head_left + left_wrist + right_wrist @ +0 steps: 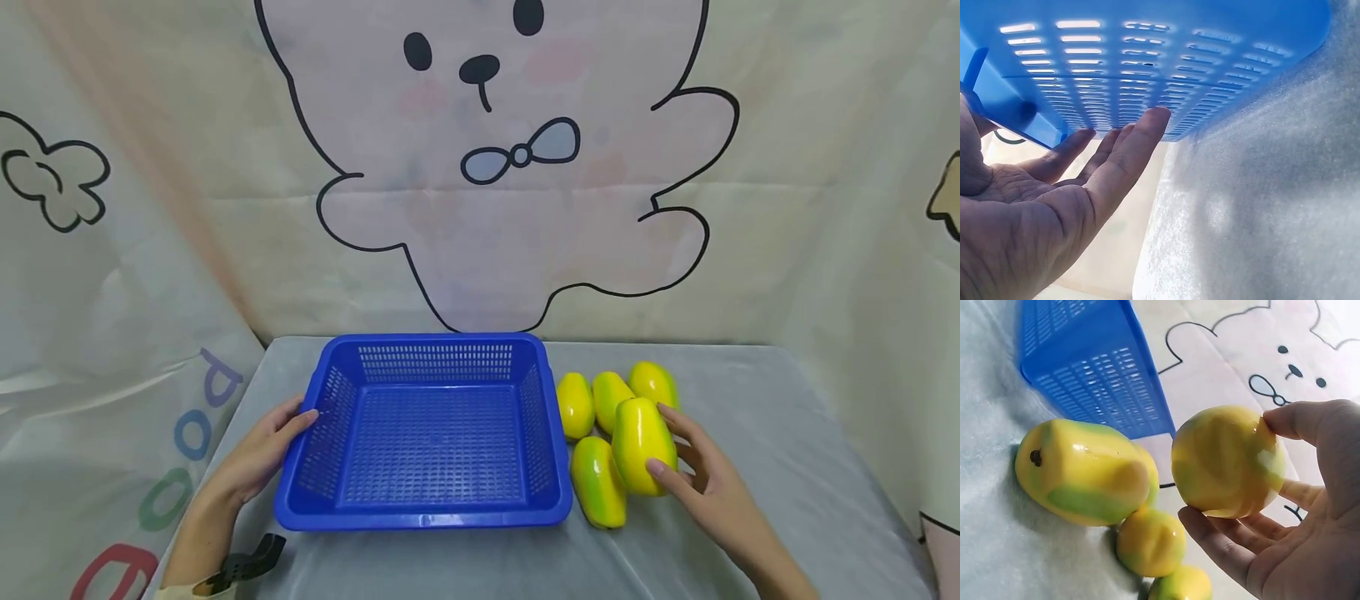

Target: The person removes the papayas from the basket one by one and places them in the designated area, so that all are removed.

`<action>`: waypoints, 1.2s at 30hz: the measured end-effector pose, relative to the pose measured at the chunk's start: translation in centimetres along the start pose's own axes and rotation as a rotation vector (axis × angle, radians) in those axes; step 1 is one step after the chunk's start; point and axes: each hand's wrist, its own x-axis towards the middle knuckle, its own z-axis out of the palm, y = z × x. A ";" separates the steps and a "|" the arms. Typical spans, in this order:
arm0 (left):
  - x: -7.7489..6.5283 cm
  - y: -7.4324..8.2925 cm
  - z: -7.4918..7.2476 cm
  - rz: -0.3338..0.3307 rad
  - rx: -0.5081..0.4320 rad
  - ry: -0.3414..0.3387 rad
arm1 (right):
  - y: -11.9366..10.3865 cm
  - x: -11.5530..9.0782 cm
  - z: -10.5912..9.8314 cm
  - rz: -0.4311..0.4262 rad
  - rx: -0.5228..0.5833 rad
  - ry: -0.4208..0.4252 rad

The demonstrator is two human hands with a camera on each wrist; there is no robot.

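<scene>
A blue plastic basket (431, 521) with perforated walls stands in the middle of the table, and nothing lies in it. My left hand (258, 450) holds its left side, thumb over the rim and the other fingers along the outer wall (1210, 62). On the right, my right hand (708, 479) grips a glossy yellow-green papaya (643, 446) between thumb and fingers. The right wrist view shows this papaya (1225, 462) raised above the others. Several similar papayas (598, 483) lie close together between the basket and my right hand.
A grey cloth (757, 417) covers the table. Behind it hangs a pale curtain (787, 250) with a cartoon bear drawing. A dark strap (255, 562) sticks out from my left wrist near the front of the table.
</scene>
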 end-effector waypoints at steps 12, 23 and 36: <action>0.5 0.3 0.1 0.013 0.016 -0.024 | 2.7 -1.8 0.2 0.094 -0.007 0.047; 0.3 0.0 -0.3 0.000 0.017 -0.005 | 4.1 -1.8 0.1 0.177 -0.147 0.015; 0.2 -0.3 -0.2 -0.017 0.017 0.017 | 4.2 -1.8 0.3 0.220 -0.171 0.007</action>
